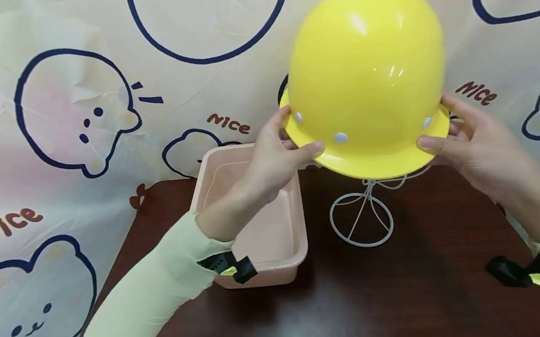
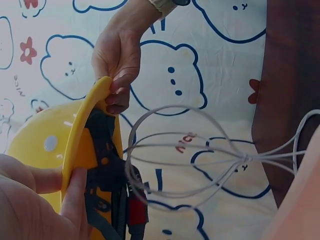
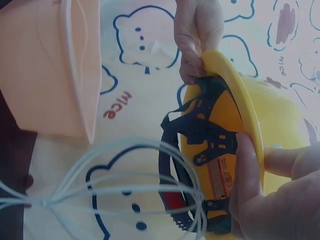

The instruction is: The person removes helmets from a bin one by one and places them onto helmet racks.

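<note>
Both hands hold up a yellow hard hat [image 1: 368, 74] by its brim, one at each side. My left hand [image 1: 274, 157] pinches the left edge, thumb on top of the brim and fingers beneath. The right hand [image 1: 480, 145] grips the right edge the same way. Below the hat stands a white wire hat stand [image 1: 361, 219] with a round base; its rounded wire top [image 2: 175, 150] shows in the left wrist view, right by the hat's open underside. Inside the hat, the dark suspension straps [image 3: 210, 140] and a red-marked adjuster band [image 3: 172, 197] are visible.
A pink plastic bin [image 1: 276, 243] stands on the dark wooden table [image 1: 406, 295], left of the stand and under my left forearm. Behind the table hangs a light cloth [image 1: 196, 94] printed with cartoon bears.
</note>
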`<state>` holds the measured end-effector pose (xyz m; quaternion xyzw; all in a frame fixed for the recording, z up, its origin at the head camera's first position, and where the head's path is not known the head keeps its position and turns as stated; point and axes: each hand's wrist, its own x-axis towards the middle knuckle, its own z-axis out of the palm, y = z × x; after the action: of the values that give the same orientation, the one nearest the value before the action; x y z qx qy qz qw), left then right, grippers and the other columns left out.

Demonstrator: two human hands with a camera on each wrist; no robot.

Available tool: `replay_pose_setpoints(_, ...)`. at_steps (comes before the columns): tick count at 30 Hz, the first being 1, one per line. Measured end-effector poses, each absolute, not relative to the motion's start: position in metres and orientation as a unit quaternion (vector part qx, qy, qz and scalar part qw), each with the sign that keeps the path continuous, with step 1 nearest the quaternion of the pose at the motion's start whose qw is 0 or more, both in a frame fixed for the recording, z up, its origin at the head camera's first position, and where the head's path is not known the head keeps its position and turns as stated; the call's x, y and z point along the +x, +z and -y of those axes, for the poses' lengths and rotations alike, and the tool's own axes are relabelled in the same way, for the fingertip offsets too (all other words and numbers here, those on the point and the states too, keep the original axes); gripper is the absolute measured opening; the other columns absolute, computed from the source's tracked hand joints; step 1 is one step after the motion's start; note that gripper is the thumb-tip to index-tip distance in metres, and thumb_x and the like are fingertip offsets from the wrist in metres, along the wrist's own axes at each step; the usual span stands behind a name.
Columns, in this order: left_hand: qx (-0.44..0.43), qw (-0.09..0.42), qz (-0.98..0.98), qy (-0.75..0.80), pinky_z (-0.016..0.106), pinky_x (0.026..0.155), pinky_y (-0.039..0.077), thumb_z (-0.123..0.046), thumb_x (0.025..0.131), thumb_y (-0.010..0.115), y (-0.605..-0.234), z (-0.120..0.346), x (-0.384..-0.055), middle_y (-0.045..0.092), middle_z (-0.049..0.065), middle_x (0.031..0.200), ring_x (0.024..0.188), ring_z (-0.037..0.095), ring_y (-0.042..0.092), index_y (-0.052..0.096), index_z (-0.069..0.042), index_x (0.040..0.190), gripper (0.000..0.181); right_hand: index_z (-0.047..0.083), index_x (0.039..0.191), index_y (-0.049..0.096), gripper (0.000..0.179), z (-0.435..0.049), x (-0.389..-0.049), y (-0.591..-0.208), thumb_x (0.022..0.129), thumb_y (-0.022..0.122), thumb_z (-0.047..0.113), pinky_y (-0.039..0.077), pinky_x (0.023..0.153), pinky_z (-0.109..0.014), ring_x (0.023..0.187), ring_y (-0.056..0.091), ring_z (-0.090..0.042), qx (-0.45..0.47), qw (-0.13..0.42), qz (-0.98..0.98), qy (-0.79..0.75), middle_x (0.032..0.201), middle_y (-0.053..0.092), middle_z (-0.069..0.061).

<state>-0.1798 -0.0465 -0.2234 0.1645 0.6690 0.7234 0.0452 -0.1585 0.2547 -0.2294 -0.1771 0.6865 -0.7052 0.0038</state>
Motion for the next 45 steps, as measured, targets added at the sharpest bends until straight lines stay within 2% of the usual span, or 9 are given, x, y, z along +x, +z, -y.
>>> replay_pose_setpoints(4,0.18,0.055,-0.668,0.72,0.028,0.074,0.06,0.012,0.09,0.068,-0.228,0.031,-0.182,0.061,0.017,0.123,0.092,0.025,0.071,0.034,-0.005,0.153,0.073,0.02,0.162,0.028,0.08,-0.271,-0.155,-0.233,0.096,0.062,-0.008,0.06,0.075,-0.023,0.103,0.07,-0.013,-0.149,-0.014,-0.729,-0.667,0.134,0.058,-0.005)
replay_pose_setpoints(8,0.184,0.068,-0.663,0.722,0.032,0.082,0.061,0.013,0.091,0.067,-0.232,0.019,-0.183,0.061,0.018,0.128,0.104,0.03,0.072,0.031,-0.005,0.154,0.075,0.024,0.163,0.026,0.082,-0.285,-0.153,-0.237,0.096,0.066,-0.003,0.059,0.071,-0.021,0.093,0.069,-0.011,-0.12,-0.032,-0.778,-0.616,0.129,0.061,-0.001)
replay_pose_setpoints(12,0.185,0.076,-0.662,0.722,0.034,0.083,0.061,0.013,0.091,0.067,-0.238,0.009,-0.185,0.06,0.017,0.13,0.107,0.031,0.071,0.03,-0.007,0.155,0.076,0.025,0.163,0.025,0.082,-0.294,-0.154,-0.243,0.097,0.064,-0.003,0.058,0.068,-0.021,0.09,0.068,-0.012,-0.115,-0.033,-0.786,-0.606,0.124,0.066,0.002)
replay_pose_setpoints(25,0.183,0.072,-0.716,0.67,0.029,0.077,0.061,0.009,0.088,0.073,-0.265,-0.005,-0.191,0.061,0.014,0.124,0.092,0.022,0.072,0.032,-0.008,0.157,0.082,0.02,0.164,0.022,0.08,-0.309,-0.151,-0.284,0.098,0.057,-0.011,0.061,0.072,-0.025,0.1,0.071,-0.01,-0.134,-0.001,-0.722,-0.679,0.124,0.068,0.002)
replay_pose_setpoints(32,0.175,0.082,-0.723,0.663,0.027,0.077,0.061,0.009,0.089,0.073,-0.279,-0.005,-0.195,0.061,0.014,0.126,0.091,0.021,0.071,0.03,-0.009,0.158,0.083,0.017,0.164,0.019,0.079,-0.31,-0.152,-0.3,0.099,0.048,-0.017,0.061,0.077,-0.031,0.104,0.071,-0.016,-0.176,0.029,-0.677,-0.714,0.13,0.065,-0.006)
replay_pose_setpoints(38,0.161,0.088,-0.752,0.633,0.022,0.078,0.058,0.003,0.09,0.075,-0.292,-0.006,-0.196,0.061,0.01,0.126,0.091,0.013,0.067,0.031,-0.01,0.158,0.082,0.017,0.164,0.016,0.08,-0.31,-0.152,-0.316,0.099,0.047,-0.017,0.061,0.078,-0.032,0.106,0.071,-0.016,-0.18,0.037,-0.678,-0.711,0.132,0.062,-0.007)
replay_pose_setpoints(45,0.165,0.114,-0.754,0.626,0.027,0.076,0.06,0.004,0.09,0.074,-0.303,-0.006,-0.197,0.06,0.009,0.12,0.088,0.014,0.068,0.034,-0.01,0.155,0.078,0.016,0.164,0.015,0.082,-0.311,-0.151,-0.328,0.098,0.048,-0.019,0.061,0.077,-0.035,0.106,0.071,-0.018,-0.186,0.035,-0.682,-0.706,0.135,0.059,-0.009)
